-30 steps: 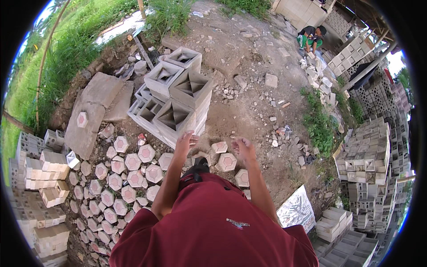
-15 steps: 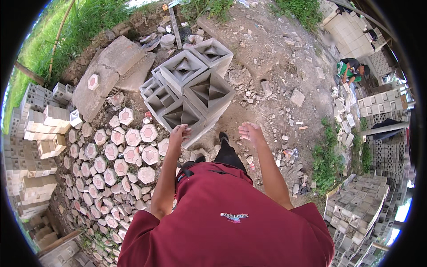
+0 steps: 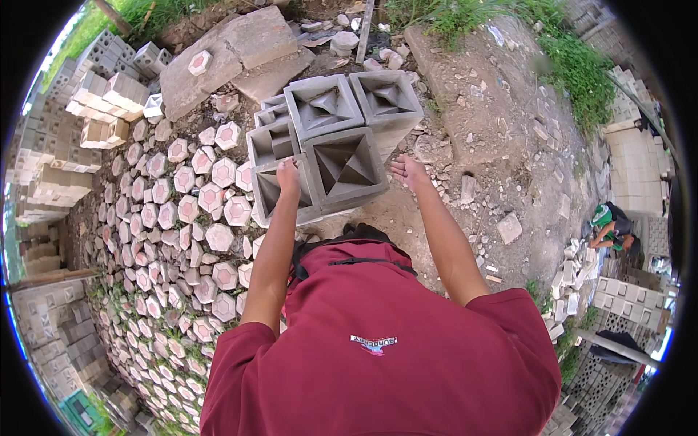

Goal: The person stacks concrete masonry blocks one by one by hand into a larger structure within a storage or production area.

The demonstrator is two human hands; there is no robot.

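Patterned concrete vent blocks stand in a stack in front of me, grey, with pyramid-shaped hollows in their faces. My left hand (image 3: 288, 173) is over the nearer left block (image 3: 273, 192), beside the edge of the larger nearest block (image 3: 346, 168). Its fingers are curled in and nothing shows in them; whether it touches the block cannot be made out. Just off the stack's right side, my right hand (image 3: 408, 172) is held out with fingers apart and nothing in it. Two more blocks (image 3: 323, 106) (image 3: 387, 96) make up the far side.
Hexagonal pavers (image 3: 211, 197) cover the ground on the left, below a cracked concrete slab (image 3: 211, 58). Stacked hollow blocks (image 3: 109, 98) line the far left. Rubble (image 3: 509, 227) lies to the right, where another person (image 3: 616, 227) crouches by broken pieces.
I have come closer to the block stack, which now sits nearer my body. My left hand has moved from its near edge to above a block; my right hand is now close beside it.
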